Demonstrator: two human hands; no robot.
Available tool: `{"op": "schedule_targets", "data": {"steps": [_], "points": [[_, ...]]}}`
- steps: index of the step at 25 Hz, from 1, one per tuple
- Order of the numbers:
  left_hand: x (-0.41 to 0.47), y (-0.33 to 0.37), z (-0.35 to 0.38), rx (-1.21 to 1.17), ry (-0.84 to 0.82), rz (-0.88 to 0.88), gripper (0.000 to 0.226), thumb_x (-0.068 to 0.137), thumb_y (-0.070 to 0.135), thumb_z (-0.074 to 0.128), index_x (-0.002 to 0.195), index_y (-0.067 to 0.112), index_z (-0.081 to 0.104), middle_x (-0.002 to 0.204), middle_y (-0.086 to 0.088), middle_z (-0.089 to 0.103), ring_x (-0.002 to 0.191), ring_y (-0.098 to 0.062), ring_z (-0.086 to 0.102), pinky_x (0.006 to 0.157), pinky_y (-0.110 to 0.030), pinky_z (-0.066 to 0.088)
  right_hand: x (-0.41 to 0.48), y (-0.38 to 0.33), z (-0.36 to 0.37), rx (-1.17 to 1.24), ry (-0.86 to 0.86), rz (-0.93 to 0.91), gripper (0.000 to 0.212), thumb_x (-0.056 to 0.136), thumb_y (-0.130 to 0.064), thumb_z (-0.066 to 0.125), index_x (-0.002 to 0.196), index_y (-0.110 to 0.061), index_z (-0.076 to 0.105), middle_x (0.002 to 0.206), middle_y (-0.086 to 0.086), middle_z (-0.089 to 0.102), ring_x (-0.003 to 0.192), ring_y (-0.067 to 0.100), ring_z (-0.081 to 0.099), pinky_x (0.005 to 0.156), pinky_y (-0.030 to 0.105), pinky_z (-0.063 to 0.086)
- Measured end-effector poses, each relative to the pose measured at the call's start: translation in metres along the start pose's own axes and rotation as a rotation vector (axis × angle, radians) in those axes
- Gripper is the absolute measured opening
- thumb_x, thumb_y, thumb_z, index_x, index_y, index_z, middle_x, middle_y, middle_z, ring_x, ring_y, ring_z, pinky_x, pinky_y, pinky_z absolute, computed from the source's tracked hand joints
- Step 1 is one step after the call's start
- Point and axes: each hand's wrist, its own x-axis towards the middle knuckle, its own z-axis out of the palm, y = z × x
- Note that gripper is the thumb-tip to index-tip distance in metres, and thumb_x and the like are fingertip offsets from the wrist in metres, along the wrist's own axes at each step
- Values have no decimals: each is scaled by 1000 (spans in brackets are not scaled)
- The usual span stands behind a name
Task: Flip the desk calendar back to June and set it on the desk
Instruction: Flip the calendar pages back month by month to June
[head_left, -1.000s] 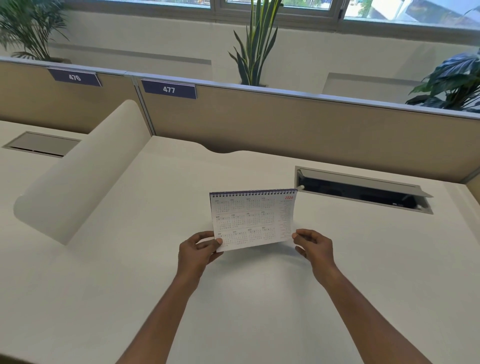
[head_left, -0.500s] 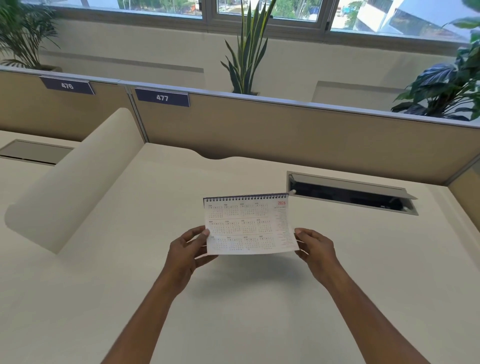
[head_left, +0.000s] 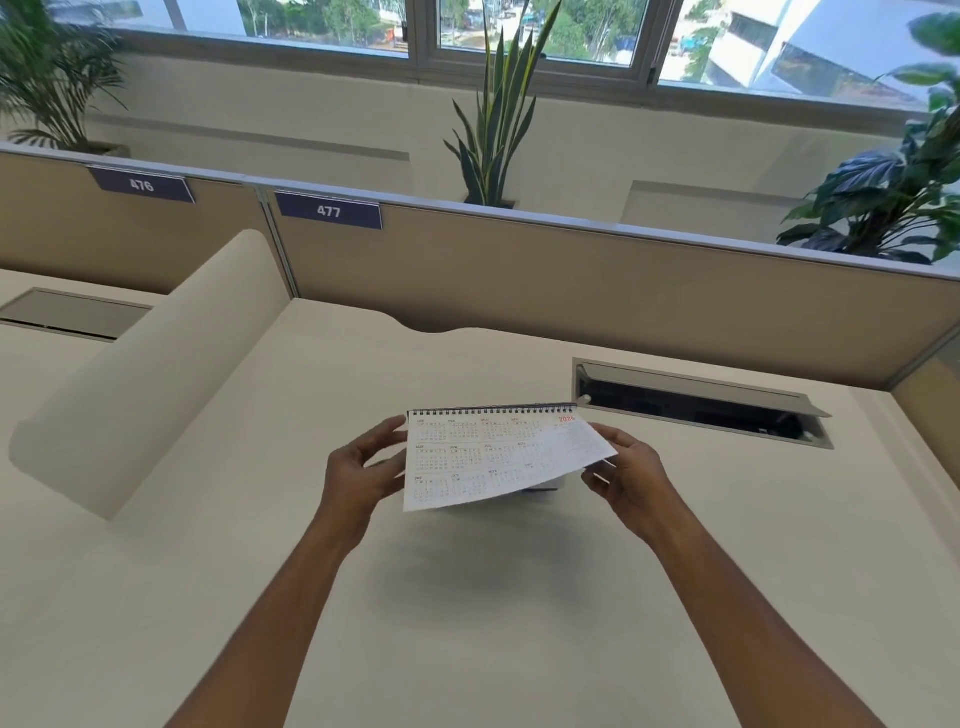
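A white spiral-bound desk calendar (head_left: 483, 457) hangs in the air above the cream desk (head_left: 467, 649), casting a shadow below. Its top sheet shows a whole-year overview with a red year number, and this sheet is lifted and tilted towards me. My left hand (head_left: 358, 473) is at the calendar's left edge, thumb by the top corner and fingers reaching behind. My right hand (head_left: 628, 478) pinches the sheet's right edge. A bit of the calendar's base peeks out under the lower right of the sheet.
An open cable tray (head_left: 696, 405) is sunk into the desk right behind the calendar. A beige partition (head_left: 571, 275) closes off the back, and a curved cream divider (head_left: 150, 374) stands at the left. Plants (head_left: 493, 119) stand beyond the partition.
The calendar has risen off the desk and its front sheet has swung up from nearly upright to tilted. My left hand moved from the bottom corner up the left edge.
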Motion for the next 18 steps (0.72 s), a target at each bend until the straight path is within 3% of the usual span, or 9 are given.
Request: {"op": "schedule_targets", "data": {"steps": [3, 6, 10, 13, 18], "points": [[14, 12, 5, 182, 21, 106, 34, 76, 15, 88, 101, 36, 84, 114, -1, 76, 88, -17, 75, 70, -29, 61, 8, -4, 6, -97, 43, -108, 35, 95, 3, 62, 125, -14, 68, 111, 11, 78, 90, 24, 68, 69, 31, 54], [32, 20, 11, 374, 63, 216, 24, 78, 26, 91, 100, 35, 84, 123, 7, 69, 109, -16, 69, 89, -34, 58, 16, -9, 13, -196, 56, -225, 34, 95, -4, 68, 128, -12, 67, 121, 10, 71, 98, 24, 67, 76, 34, 53], [49, 24, 20, 333, 100, 158, 18, 87, 33, 85, 103, 25, 84, 108, 0, 83, 105, -24, 76, 94, -45, 62, 27, -20, 27, -263, 102, -304, 31, 85, -25, 84, 113, -13, 77, 109, 6, 77, 99, 16, 72, 75, 34, 54], [56, 20, 20, 282, 118, 102, 18, 89, 27, 84, 106, 20, 84, 98, -2, 85, 97, -25, 79, 93, -50, 63, 38, -25, 33, -272, 102, -321, 13, 88, -22, 81, 101, -20, 80, 95, 0, 80, 97, 16, 72, 72, 33, 53], [58, 4, 17, 217, 183, 57, 6, 87, 25, 86, 89, 21, 83, 87, -1, 84, 86, -17, 80, 94, -48, 64, 49, -23, 35, -252, 83, -290, 8, 92, -19, 76, 95, -26, 78, 92, -5, 80, 94, 10, 72, 68, 28, 53]]}}
